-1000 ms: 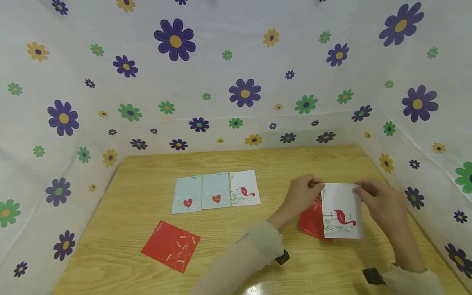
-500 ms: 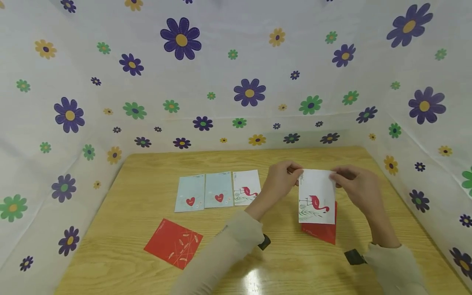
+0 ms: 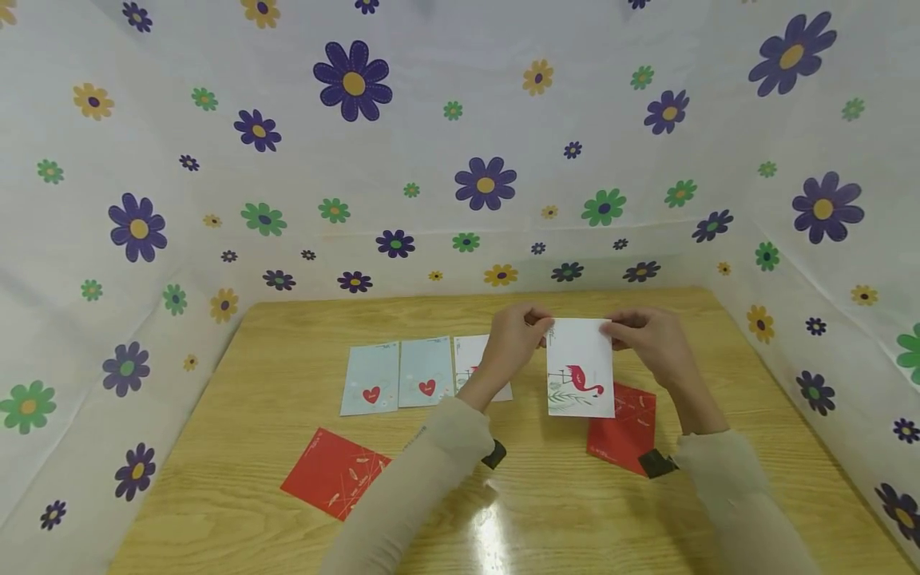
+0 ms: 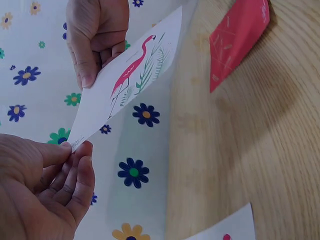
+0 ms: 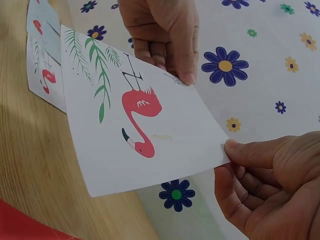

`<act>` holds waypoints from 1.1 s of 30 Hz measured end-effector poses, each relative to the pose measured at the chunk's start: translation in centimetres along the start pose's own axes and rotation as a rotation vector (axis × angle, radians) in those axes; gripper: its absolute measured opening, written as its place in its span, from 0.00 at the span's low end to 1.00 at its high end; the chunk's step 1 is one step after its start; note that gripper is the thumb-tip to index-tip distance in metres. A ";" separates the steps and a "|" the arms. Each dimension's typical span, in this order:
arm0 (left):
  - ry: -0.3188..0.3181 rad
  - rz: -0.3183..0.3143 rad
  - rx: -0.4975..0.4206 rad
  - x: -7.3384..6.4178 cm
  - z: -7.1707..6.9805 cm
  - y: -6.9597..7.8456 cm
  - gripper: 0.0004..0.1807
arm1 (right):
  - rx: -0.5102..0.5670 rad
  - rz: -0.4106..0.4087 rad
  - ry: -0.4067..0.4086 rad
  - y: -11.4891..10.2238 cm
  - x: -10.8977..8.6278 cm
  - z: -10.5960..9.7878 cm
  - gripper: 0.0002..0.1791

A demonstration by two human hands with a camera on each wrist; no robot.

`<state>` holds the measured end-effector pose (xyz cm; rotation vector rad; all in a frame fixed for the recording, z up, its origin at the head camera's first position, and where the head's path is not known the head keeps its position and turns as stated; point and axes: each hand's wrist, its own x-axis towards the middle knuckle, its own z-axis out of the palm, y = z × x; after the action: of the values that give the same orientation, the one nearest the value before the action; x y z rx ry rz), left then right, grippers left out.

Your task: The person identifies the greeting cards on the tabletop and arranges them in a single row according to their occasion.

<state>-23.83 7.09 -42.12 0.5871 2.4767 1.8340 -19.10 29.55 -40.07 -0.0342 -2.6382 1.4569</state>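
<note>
Both hands hold a white flamingo card above the table, one at each upper corner. The left hand pinches the corner between thumb and fingers; in the left wrist view that left hand shows the thumb on the card's face. At the opposite corner the right hand pinches likewise, and the right wrist view shows this right hand with the card spread flat. Behind the left forearm lies a second flamingo card, partly hidden. Beside it are two pale blue heart cards.
A red card lies at the table's front left, partly covered by the left sleeve. Another red card or cards lie below the held card. White flowered cloth walls the wooden table at the back and sides.
Both hands have carried the flamingo card leftward and somewhat farther from the body, away from above the right red card. The left arm now covers part of the laid flamingo card.
</note>
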 end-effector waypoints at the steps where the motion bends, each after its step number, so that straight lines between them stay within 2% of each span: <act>1: -0.001 -0.007 -0.001 0.1 -0.1 -0.3 0.05 | 0.014 0.009 -0.011 0.2 0.3 0.2 0.18; 12: 0.016 -0.098 0.021 1.3 -0.6 -2.5 0.05 | 0.073 0.105 -0.065 1.5 2.8 2.3 0.17; 16: 0.031 -0.112 0.025 1.6 -0.7 -3.4 0.05 | 0.107 0.120 -0.084 2.0 3.6 3.1 0.17; 24: 0.053 -0.148 0.069 2.2 -0.7 -5.1 0.04 | 0.096 0.126 -0.111 3.1 5.1 4.6 0.15; 33: 0.060 -0.225 0.110 3.1 -0.6 -6.4 0.04 | 0.122 0.174 -0.106 4.1 6.7 6.0 0.14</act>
<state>-28.76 5.92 -47.18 0.2446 2.5717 1.6666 -26.63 27.17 -46.01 -0.1842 -2.6817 1.7182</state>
